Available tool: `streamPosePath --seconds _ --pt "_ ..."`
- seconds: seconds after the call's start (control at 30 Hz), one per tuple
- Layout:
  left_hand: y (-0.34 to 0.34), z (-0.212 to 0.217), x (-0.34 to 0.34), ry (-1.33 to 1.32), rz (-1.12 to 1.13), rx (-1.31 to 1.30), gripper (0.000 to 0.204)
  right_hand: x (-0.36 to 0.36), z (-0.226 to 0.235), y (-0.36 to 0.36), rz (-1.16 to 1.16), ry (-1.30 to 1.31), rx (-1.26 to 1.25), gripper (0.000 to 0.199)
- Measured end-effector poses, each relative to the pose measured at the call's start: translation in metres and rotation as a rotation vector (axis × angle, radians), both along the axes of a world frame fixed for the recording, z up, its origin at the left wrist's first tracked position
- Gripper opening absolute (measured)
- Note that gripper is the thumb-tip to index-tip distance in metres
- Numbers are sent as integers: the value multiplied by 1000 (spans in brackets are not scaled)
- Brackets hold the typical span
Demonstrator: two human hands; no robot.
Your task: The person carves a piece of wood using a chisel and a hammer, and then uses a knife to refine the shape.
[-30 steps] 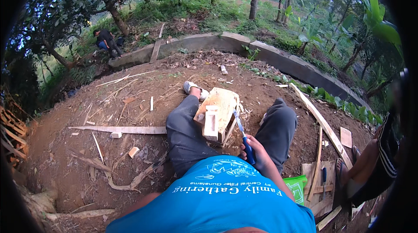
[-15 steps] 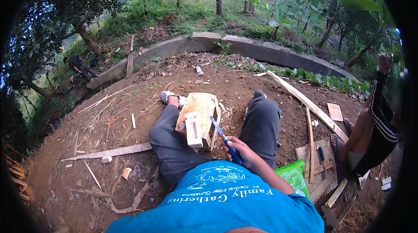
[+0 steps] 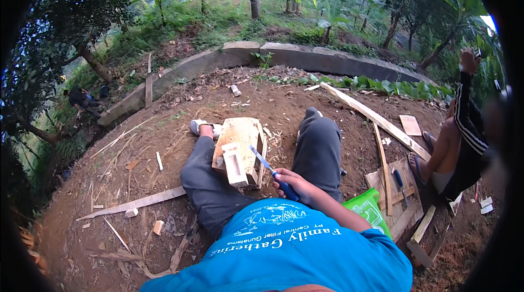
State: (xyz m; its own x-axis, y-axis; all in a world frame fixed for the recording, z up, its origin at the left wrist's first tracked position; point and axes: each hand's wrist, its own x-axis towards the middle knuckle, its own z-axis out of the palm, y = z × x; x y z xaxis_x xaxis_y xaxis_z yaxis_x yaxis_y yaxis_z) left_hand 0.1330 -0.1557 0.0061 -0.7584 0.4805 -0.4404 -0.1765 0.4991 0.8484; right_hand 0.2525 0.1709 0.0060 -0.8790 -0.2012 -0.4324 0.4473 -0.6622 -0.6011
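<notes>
My right hand (image 3: 299, 184) is wrapped round the blue handle of a chisel (image 3: 262, 159). Its metal blade points up and to the left, apart from the wood. Just left of the blade, a small pale wooden block (image 3: 234, 166) with a rectangular recess cut into its upper face rests tilted against a larger wooden block (image 3: 243, 130). That larger block stands on the ground between my legs, with wood chips around it. My left hand does not show in this view.
A green bag (image 3: 363, 208) lies by my right side. Beyond it are boards (image 3: 376, 183) with another blue-handled tool (image 3: 400, 181). A person (image 3: 458, 144) sits at the right, one arm raised. Long planks (image 3: 371, 117) and offcuts (image 3: 158, 227) lie about; a low concrete wall (image 3: 327, 58) curves behind.
The view has shifted, so most of the scene sits slightly further left. The chisel stays in my right hand, and the recessed block keeps its place against the larger one.
</notes>
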Motion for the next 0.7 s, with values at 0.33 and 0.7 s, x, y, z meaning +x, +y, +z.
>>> streamPosePath --seconds 0.33,0.7 --pt "2 2 6 22 23 8 32 0 1 3 3 -9 -23 22" --pt "-5 -4 25 27 125 23 32 -30 48 12 -36 365 1063 53"
